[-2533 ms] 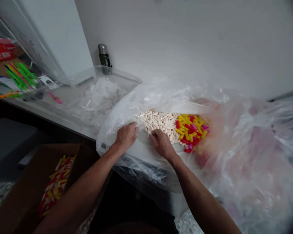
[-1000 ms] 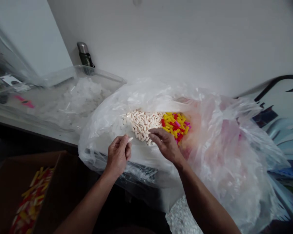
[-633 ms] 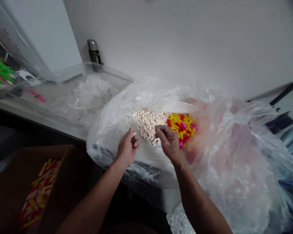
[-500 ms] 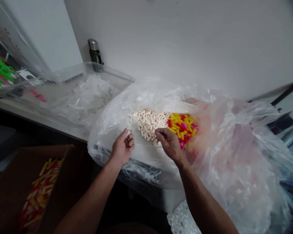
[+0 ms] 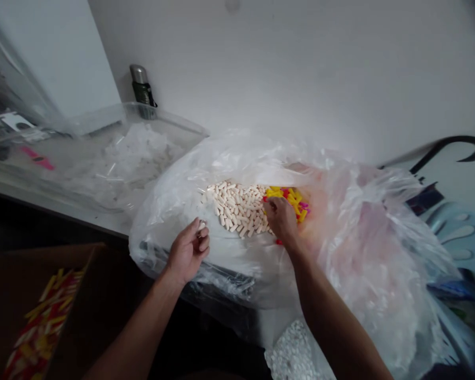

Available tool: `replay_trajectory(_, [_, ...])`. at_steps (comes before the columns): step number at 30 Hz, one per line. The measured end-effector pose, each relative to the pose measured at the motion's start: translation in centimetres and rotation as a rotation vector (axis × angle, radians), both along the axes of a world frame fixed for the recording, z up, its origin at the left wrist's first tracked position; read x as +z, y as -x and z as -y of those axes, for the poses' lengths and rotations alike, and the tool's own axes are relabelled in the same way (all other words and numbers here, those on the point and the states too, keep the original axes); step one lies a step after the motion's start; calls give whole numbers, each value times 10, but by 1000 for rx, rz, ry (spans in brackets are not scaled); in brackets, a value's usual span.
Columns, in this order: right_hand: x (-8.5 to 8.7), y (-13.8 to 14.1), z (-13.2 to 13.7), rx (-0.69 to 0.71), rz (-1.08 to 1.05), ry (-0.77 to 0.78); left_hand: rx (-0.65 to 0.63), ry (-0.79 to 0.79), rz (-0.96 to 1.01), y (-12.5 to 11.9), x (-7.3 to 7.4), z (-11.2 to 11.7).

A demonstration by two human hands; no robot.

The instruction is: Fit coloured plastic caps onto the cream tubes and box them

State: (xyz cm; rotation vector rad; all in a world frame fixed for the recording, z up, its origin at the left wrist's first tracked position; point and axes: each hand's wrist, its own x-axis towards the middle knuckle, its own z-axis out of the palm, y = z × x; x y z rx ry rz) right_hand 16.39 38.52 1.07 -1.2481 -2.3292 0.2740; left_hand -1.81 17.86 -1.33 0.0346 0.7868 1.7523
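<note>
From my head camera I look down at my 2 bare hands over a large clear polythene bag (image 5: 364, 264), its mouth spread wide. My left hand (image 5: 188, 252) sits at the near side of the bag's opening, thumb and forefinger pinching 1 small cream-white capsule-shaped piece (image 5: 201, 226), the other fingers loosely curled. My right hand (image 5: 282, 221) is bunched, its fingertips (image 5: 269, 207) pressed down where a heap of cream-white capsule-shaped pieces (image 5: 237, 208) meets a smaller heap of yellow, red and pink plastic tubes (image 5: 287, 199); I cannot tell whether those fingers hold anything. Both heaps lie inside the bag, and 1 red tube (image 5: 278, 241) lies just below my right hand. Just left of the bag stands a clear plastic bin (image 5: 170, 122) holding a mound of whitish translucent scraps (image 5: 136, 158), with a steel-topped green flask (image 5: 141, 84) behind it. Below and left of the bag, an open brown cardboard box (image 5: 103, 279) holds a layer of yellow and red tubes (image 5: 43, 316).
</note>
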Motion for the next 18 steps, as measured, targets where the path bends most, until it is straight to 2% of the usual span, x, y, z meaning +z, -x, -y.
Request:
replay_trajectory(2, [-3, -4, -17, -111, 197, -39, -18, 9, -13, -4, 1, 0])
replay_trajectory(5, [-8, 1, -24, -157, 410, -74, -25, 15, -44, -10, 3, -1])
replay_trajectory(9, [-14, 10, -23, -181, 470, -102, -20, 14, -121, -12, 4, 1])
replay_trajectory(14, [-16, 2, -22, -115, 352, -101, -6, 11, -157, -15, 5, 5])
replay_trajectory(16, [-11, -3, -10, 5, 178, -68, -14, 6, -159, -17, 6, 6])
replay_trajectory(18, [-1, -6, 12, 202, -31, 18, -37, -2, -157, -18, 8, 7])
